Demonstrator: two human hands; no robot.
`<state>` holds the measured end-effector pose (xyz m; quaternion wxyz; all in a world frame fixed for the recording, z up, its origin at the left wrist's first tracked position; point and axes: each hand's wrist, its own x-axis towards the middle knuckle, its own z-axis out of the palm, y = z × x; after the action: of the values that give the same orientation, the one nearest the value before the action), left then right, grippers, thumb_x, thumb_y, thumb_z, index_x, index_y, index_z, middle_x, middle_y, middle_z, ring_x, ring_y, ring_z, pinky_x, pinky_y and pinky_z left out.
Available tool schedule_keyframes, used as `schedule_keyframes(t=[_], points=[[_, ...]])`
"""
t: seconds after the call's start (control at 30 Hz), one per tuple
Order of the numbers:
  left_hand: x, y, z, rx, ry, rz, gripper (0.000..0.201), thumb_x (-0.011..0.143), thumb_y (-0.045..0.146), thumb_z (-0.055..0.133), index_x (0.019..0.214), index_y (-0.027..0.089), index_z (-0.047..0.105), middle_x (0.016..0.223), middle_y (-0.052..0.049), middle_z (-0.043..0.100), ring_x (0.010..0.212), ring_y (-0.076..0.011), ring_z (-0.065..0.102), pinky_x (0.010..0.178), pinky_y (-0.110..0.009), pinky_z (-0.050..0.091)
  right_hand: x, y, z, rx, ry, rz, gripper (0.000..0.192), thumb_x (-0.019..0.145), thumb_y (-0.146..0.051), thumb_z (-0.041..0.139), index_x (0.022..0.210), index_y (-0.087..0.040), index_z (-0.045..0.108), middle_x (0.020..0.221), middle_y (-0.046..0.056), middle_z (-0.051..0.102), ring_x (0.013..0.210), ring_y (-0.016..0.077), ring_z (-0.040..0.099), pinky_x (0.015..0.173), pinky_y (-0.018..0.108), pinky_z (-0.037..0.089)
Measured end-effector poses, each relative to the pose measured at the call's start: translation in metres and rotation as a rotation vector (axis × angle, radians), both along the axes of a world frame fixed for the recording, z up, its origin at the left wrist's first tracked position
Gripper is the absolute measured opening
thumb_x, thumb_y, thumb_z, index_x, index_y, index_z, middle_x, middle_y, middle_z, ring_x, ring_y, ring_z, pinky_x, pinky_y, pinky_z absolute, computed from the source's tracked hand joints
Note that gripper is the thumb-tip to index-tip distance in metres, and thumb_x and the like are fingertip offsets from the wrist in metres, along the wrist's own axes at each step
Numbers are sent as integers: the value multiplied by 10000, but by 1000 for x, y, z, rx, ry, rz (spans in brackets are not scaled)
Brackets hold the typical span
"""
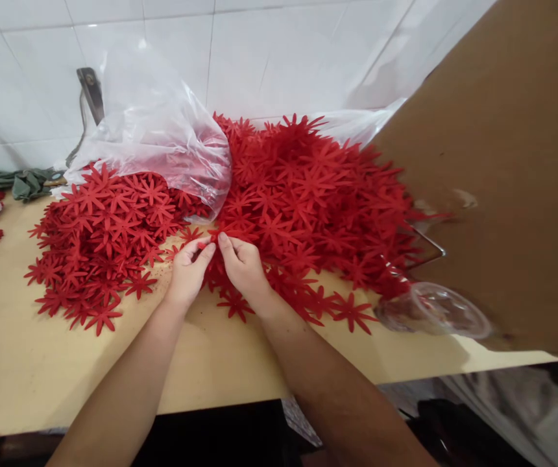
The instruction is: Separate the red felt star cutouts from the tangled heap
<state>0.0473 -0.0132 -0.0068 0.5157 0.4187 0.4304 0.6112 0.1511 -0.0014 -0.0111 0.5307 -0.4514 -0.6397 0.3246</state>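
Observation:
Two heaps of red star-shaped flower cut-outs lie on a pale wooden table (26, 370): a smaller heap (104, 240) at the left and a larger heap (308, 194) in the middle. My left hand (189, 272) and my right hand (242, 263) meet between the heaps at the near edge of the larger one. Both pinch the same red cut-out (213, 241) with their fingertips. Loose cut-outs lie around my wrists.
A clear plastic bag (162, 130) drapes over the back of the heaps. A brown cardboard sheet (503, 181) fills the right side. A clear plastic lid or cup (429, 311) lies at its foot. Green cloth (26, 181) sits at the far left before a white tiled wall.

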Motion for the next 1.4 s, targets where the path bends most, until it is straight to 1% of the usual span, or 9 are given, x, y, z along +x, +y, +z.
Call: schedule_keyframes(t=[0.1,0.2,0.3,0.43,0.6,0.73,1.0,1.17,1.4], points=[[-4,3,-5,2,58,89,119,656,265,646,687,151,627,716,10,637,728,-97,552,789,-236,419,2,5,-1,40,6,-110,414,864,-431,365,534,-184,399,502,-39,362,492,80,360,525,237,319],[-9,5,-9,-4,50,114,144,675,290,627,716,152,624,727,6,639,728,-93,556,780,-226,413,7,12,-4,71,79,-202,344,862,-410,380,624,-181,478,580,-8,476,564,108,459,593,252,387],[-10,6,-11,-27,24,130,181,688,320,616,763,155,618,721,8,631,671,-86,542,710,-216,415,10,17,-7,149,92,-257,277,866,-367,388,677,-186,478,641,6,499,602,119,479,621,262,412],[-9,4,-12,-65,16,192,182,705,338,602,756,163,596,683,28,592,616,-73,500,647,-203,400,8,12,-10,332,-125,-232,213,876,-269,375,704,-193,474,677,26,494,661,138,488,658,277,421],[-6,4,-16,-84,-87,202,183,654,307,646,743,167,568,755,26,598,740,-83,534,782,-220,410,5,4,-13,491,-359,-155,163,863,-189,396,743,-182,507,677,45,516,647,144,498,609,259,422],[-4,5,-17,-125,-88,152,292,572,262,697,816,160,572,819,1,627,772,-95,561,818,-247,418,6,4,-15,488,-401,-143,166,863,-193,407,755,-171,531,683,52,542,629,136,513,597,246,421],[-2,3,-12,-136,68,81,259,560,289,697,713,156,536,644,35,586,595,-70,520,616,-200,417,6,5,-15,433,-432,-152,233,868,-222,375,705,-173,534,671,52,536,595,140,491,569,252,384],[-5,3,-12,-147,91,66,335,539,350,711,717,161,498,587,61,544,510,-57,472,527,-192,386,2,5,-14,363,-388,-128,247,875,-260,364,739,-178,553,686,47,546,597,137,488,582,251,393],[-10,0,-13,-114,72,36,375,528,404,729,707,158,510,538,68,527,463,-49,440,471,-183,351,-6,-4,-13,351,-269,-100,226,863,-227,361,910,-167,574,837,92,587,773,168,557,706,276,457]])
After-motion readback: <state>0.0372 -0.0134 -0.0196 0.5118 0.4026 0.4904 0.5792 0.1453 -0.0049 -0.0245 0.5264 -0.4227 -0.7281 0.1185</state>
